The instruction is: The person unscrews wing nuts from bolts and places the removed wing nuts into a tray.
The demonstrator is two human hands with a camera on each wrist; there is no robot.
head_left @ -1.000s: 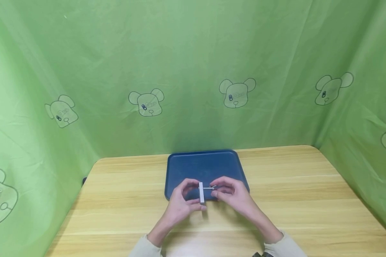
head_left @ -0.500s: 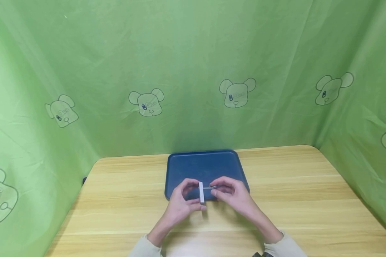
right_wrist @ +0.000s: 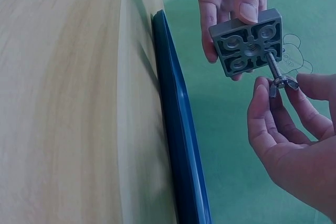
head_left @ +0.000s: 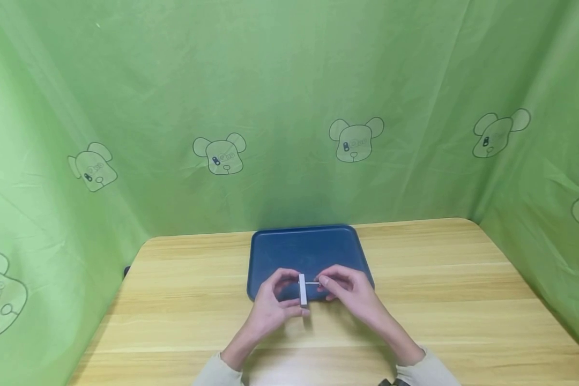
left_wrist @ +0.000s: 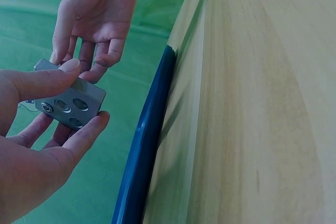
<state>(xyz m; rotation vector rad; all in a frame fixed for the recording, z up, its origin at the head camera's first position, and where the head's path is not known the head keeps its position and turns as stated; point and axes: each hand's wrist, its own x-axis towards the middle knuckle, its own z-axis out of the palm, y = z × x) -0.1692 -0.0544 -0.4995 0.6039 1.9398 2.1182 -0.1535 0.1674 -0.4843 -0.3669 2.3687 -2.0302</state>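
A square grey metal plate (head_left: 303, 290) stands on edge above the table's middle. My left hand (head_left: 270, 308) grips it by its edges, with the thumb on one edge and fingers on the opposite side. In the right wrist view, a threaded bolt (right_wrist: 274, 67) sticks out of one corner hole of the plate, and a wing nut (right_wrist: 282, 83) sits near its free end. My right hand (head_left: 349, 294) pinches the wing nut with thumb and fingertips. The left wrist view shows the plate's other face, where a round bolt head (left_wrist: 46, 107) fills one hole.
A blue tray (head_left: 304, 244) lies at the back of the wooden table (head_left: 183, 300), partly beneath and behind both hands. Green curtains (head_left: 280, 80) printed with bear faces surround the table on the back and sides.
My right thumb has moved forward and up over the wing nut, and the fingers have shifted around it. The left hand and the plate have stayed in place.
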